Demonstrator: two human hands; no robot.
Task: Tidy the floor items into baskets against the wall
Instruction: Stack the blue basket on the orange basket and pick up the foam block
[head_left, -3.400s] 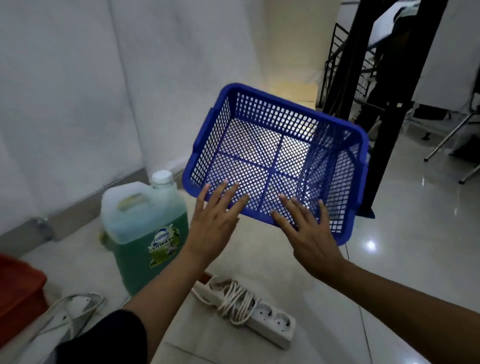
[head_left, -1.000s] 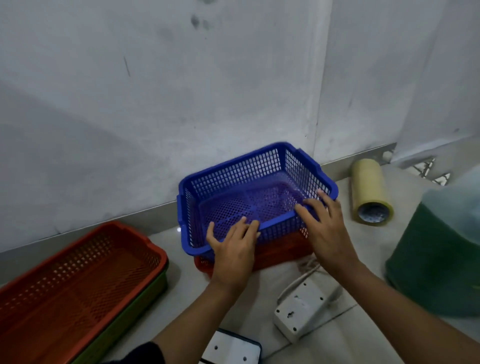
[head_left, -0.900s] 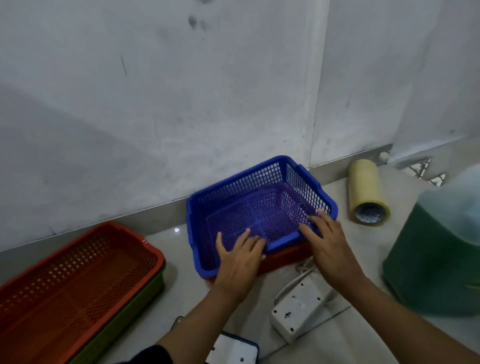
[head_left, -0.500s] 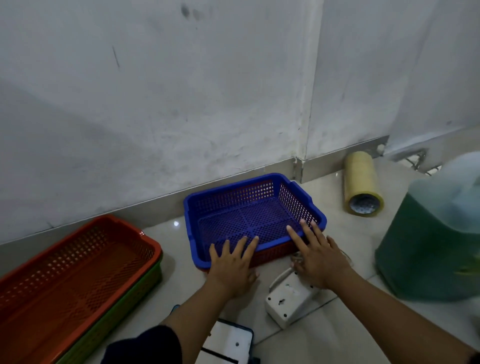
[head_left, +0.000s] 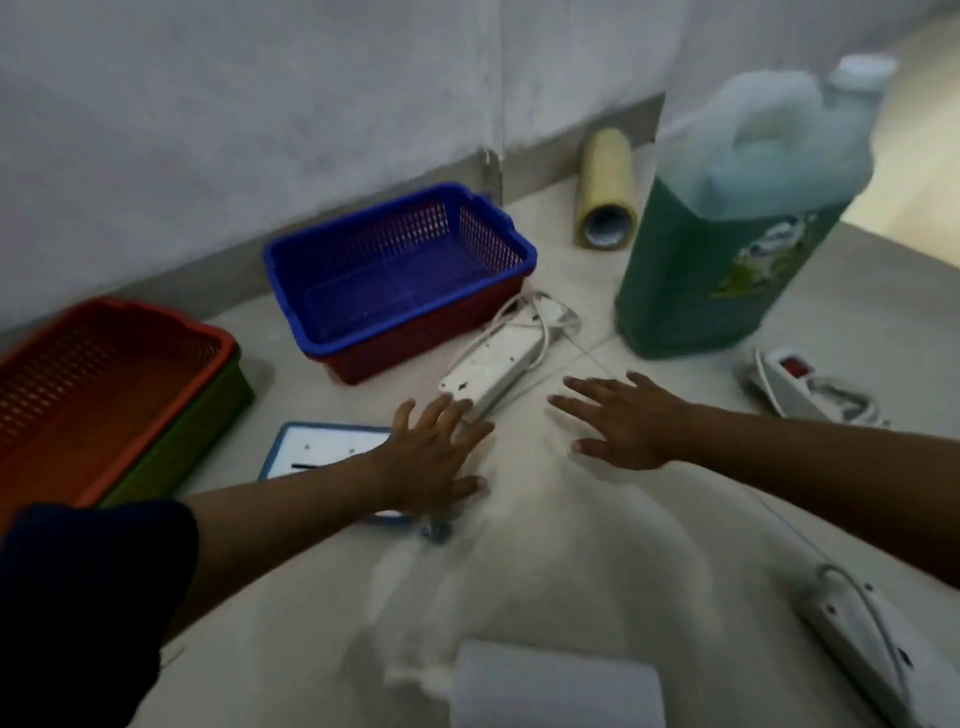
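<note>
Both hands have come off the blue basket since the earlier frame and drawn back toward the person, and the view has swung down over the floor. Left hand (head_left: 434, 457) lies flat with fingers spread, holding nothing, its fingertips at the near end of the white power strip (head_left: 496, 366); it partly covers a flat white panel with a blue edge (head_left: 322, 449). Right hand (head_left: 621, 423) is likewise released, fingers straight, just beside the strip and apart from it.

Judged step: basket placement is done — collection of loose items is beginning. The next move calls for a grasp of the strip together with its coiled cord, then a short lift.

Beyond the hands, the blue basket (head_left: 400, 270) sits nested in a red one against the wall, empty. An orange basket (head_left: 98, 374) stacked on a green one lies to the left. Farther right stand the green detergent jug (head_left: 737, 208) and a tape roll (head_left: 608, 192) — both uncollected.
</note>
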